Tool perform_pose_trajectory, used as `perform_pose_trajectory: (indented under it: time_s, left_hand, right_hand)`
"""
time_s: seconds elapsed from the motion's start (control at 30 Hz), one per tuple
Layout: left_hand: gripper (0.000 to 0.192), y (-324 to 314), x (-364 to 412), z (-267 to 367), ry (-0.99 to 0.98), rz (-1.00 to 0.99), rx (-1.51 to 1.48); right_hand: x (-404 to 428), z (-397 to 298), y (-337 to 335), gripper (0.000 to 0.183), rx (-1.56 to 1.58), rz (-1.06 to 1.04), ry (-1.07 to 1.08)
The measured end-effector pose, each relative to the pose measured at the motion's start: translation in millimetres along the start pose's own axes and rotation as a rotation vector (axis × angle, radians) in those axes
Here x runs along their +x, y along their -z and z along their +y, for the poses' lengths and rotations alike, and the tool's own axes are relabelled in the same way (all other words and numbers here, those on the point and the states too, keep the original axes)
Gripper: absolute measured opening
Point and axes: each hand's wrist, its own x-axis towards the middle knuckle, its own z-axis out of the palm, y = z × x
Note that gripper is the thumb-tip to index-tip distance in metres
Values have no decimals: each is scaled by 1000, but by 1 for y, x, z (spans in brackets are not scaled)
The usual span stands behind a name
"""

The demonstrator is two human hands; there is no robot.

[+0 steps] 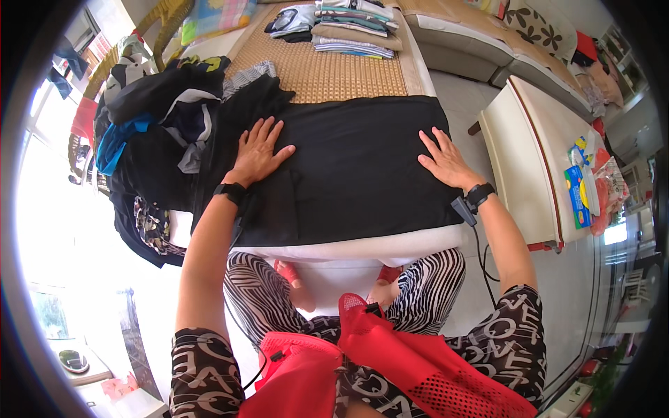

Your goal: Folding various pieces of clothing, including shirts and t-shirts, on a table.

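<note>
A black garment [360,172] lies spread nearly flat before me, reaching the front edge of a white-covered surface. My left hand [260,149] rests palm down near its left part, fingers spread. Near the garment's right edge, my right hand [444,159] also lies palm down with its fingers apart. Neither hand grips anything. Each wrist wears a black strap, and a cable hangs from the device at the right one. Just left of my left hand is a loose heap of clothes [162,125], mostly black, with blue and grey pieces among them.
Folded clothes [355,28] are stacked at the far end of the woven mat [334,73], beside a smaller folded pile [292,22]. To the right stands a cream table [528,157] with a blue box [577,196] and plastic bags. A sofa [460,49] runs behind it.
</note>
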Motion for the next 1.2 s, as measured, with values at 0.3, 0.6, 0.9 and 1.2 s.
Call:
perform_pose_trajectory:
  time_s: [0.3, 0.6, 0.9, 1.2]
  left_hand:
    - [24, 36, 72, -58, -84, 415, -419]
    - [43, 40, 109, -108, 489, 21, -419]
    - [52, 44, 129, -106, 371, 71, -415]
    - [35, 136, 35, -53, 87, 335, -666]
  right_hand:
    - [48, 40, 23, 68, -44, -17, -113]
    - [126, 75, 22, 38, 94, 313, 160]
    - [154, 73, 38, 28, 167, 177, 56]
    - [77, 43, 48, 22, 128, 456, 123]
